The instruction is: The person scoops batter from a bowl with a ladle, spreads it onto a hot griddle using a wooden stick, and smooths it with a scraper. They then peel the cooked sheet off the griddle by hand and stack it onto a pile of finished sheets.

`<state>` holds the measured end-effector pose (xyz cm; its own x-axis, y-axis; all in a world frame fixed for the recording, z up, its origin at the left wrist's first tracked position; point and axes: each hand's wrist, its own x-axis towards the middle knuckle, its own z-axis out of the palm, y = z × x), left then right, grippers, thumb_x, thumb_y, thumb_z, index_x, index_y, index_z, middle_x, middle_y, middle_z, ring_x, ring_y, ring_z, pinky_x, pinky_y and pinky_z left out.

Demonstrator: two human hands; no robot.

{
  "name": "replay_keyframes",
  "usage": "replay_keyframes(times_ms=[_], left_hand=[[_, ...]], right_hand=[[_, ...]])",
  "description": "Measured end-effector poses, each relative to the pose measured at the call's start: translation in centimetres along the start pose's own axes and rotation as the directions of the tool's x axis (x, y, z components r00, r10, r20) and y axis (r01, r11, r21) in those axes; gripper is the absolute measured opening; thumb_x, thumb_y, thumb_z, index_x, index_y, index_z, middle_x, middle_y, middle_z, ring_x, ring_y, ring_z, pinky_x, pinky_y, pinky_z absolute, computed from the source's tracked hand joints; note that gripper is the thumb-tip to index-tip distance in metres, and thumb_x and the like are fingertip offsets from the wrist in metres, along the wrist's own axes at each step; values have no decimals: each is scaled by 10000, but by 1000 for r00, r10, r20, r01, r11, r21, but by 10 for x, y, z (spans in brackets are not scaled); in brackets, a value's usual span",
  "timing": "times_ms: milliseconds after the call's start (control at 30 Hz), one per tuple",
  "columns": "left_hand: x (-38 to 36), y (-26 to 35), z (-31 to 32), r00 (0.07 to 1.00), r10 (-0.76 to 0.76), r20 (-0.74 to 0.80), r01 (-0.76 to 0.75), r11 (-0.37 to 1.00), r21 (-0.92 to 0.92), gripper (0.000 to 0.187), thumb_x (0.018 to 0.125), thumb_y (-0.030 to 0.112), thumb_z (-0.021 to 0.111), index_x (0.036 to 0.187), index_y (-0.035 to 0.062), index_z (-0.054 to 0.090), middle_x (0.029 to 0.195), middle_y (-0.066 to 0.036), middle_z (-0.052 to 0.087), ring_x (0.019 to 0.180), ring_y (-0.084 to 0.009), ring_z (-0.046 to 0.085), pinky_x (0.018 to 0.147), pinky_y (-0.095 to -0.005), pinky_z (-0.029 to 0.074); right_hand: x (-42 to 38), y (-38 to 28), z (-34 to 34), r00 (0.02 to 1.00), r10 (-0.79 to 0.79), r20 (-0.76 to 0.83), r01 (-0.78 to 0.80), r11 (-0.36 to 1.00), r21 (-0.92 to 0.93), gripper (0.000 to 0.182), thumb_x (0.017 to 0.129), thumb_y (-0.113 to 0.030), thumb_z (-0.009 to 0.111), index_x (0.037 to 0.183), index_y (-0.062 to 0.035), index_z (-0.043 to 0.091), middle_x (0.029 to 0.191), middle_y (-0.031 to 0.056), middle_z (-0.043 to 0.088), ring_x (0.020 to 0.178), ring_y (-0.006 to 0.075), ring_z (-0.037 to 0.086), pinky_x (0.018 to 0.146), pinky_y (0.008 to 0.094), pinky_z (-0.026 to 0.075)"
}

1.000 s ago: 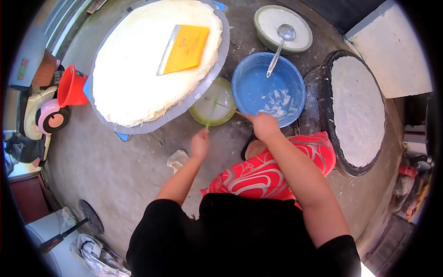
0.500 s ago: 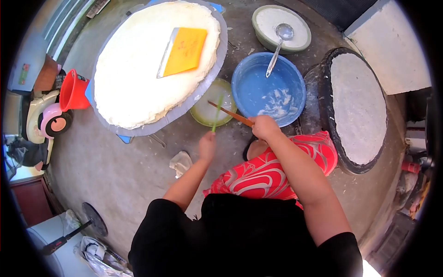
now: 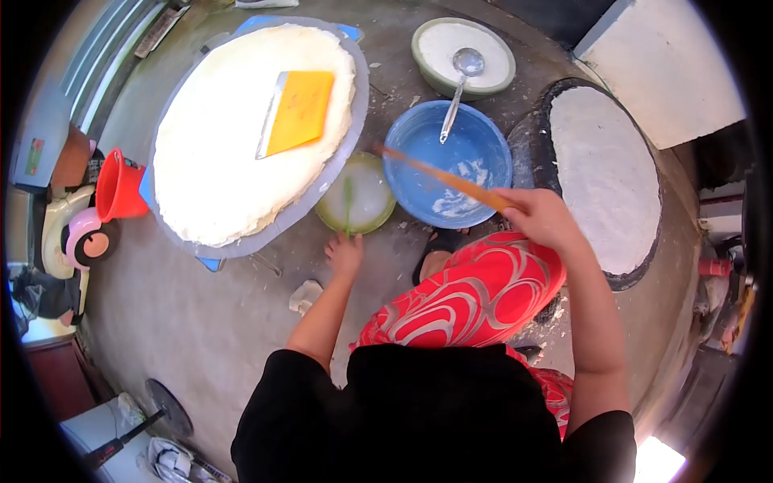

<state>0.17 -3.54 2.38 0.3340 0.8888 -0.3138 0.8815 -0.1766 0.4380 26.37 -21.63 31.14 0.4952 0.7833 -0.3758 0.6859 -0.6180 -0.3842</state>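
Note:
My right hand (image 3: 543, 217) grips one end of a long, flat wooden stick (image 3: 451, 179), which reaches left over the blue basin (image 3: 392, 173). Its far tip is blurred near the oval tray. My left hand (image 3: 345, 256) is at the near rim of a small green bowl (image 3: 382, 220) of cloudy liquid, fingers apart. A thin green strip (image 3: 348, 201) lies across that bowl, its lower end at my fingertips. On my right, a white sheet of batter (image 3: 604, 177) covers a dark-rimmed oval griddle (image 3: 552, 173).
An oval grey tray (image 3: 360, 101) holds a pale stack of sheets (image 3: 217, 129) with a yellow-handled scraper (image 3: 302, 111) on top. A metal ladle (image 3: 455, 101) rests between a batter bowl (image 3: 435, 76) and the basin. A red bucket (image 3: 121, 189) stands left; a crumpled cloth (image 3: 305, 297) lies below.
My right hand has moved right and back toward me with the wooden stick, away from the green bowl. My left hand has shifted slightly left and down, its fingers loosening from the green strip.

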Motion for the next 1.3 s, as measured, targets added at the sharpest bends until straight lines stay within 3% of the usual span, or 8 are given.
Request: replay_keyframes(times_ms=[167, 333, 633, 767, 933, 1033, 1067, 1300], left_hand=[[-29, 42, -45, 862, 484, -150, -487, 873, 15, 441, 795, 247, 566, 1176, 41, 481, 1299, -161, 364, 1216, -378, 276, 929, -512, 290], [-57, 113, -136, 542, 786, -298, -776, 604, 181, 436, 766, 150, 568, 1174, 29, 477, 1284, -158, 383, 1196, -383, 293, 959, -502, 220], [21, 138, -204, 500, 715, -488, -535, 698, 475, 432, 758, 187, 593, 1144, 17, 499, 1242, -199, 417, 1132, -386, 356, 906, -500, 293], [74, 124, -211, 656, 692, -300, -450, 678, 581, 198, 772, 225, 602, 854, 46, 593, 920, -147, 591, 829, -360, 523, 732, -445, 428], [96, 117, -229, 602, 789, -122, -606, 552, 573, 170, 788, 187, 574, 854, 39, 625, 831, -141, 604, 764, -329, 554, 699, -421, 446], [96, 128, -245, 630, 775, 53, -605, 447, 659, 162, 798, 157, 553, 855, 23, 623, 807, -156, 597, 744, -333, 553, 674, -416, 453], [96, 129, -246, 611, 788, 82, -627, 418, 657, 162, 798, 157, 553, 855, 23, 623, 807, -156, 597, 744, -333, 553, 674, -416, 453], [88, 140, -293, 378, 899, -219, -605, 419, 677, 107, 807, 61, 500, 736, 1, 552, 714, -153, 545, 674, -329, 534, 613, -413, 442]], right_hand=[[-29, 66, 1, 940, 293, -176, -123, 771, 625, 381, 820, -79, 567, 1199, -79, 528, 789, 24, 615, 613, 66, 510, 555, 217, 432], [-5, 127, 101, 869, 430, -243, -177, 731, 659, 428, 821, -117, 560, 1237, -58, 474, 884, 82, 625, 711, 121, 563, 633, 263, 465], [49, 179, 275, 979, 128, -156, 105, 341, 934, 605, 810, -275, 581, 1323, -69, 335, 1146, 157, 562, 1028, 238, 555, 870, 318, 415], [-25, 150, 214, 995, 36, 95, -71, 913, 401, 455, 787, -330, 550, 1195, -131, 520, 1097, 167, 580, 1007, 322, 555, 869, 373, 426], [-113, 182, 200, 953, 277, 122, -302, 851, 428, 404, 795, -276, 545, 1163, -109, 548, 979, 159, 624, 884, 294, 605, 787, 373, 468], [-181, 235, 223, 822, 500, 275, -563, 633, 532, 385, 823, -280, 552, 1153, -83, 552, 957, 115, 645, 827, 240, 627, 751, 335, 480], [-206, 246, 220, 833, 467, 298, -535, 817, 215, 438, 837, -373, 512, 1157, -77, 552, 989, 116, 640, 864, 277, 617, 785, 375, 471], [-316, 253, 294, 82, 421, 903, -985, 175, 7, 538, 847, -459, 414, 1263, -122, 467, 1345, 121, 389, 1262, 250, 336, 1034, 342, 256]])
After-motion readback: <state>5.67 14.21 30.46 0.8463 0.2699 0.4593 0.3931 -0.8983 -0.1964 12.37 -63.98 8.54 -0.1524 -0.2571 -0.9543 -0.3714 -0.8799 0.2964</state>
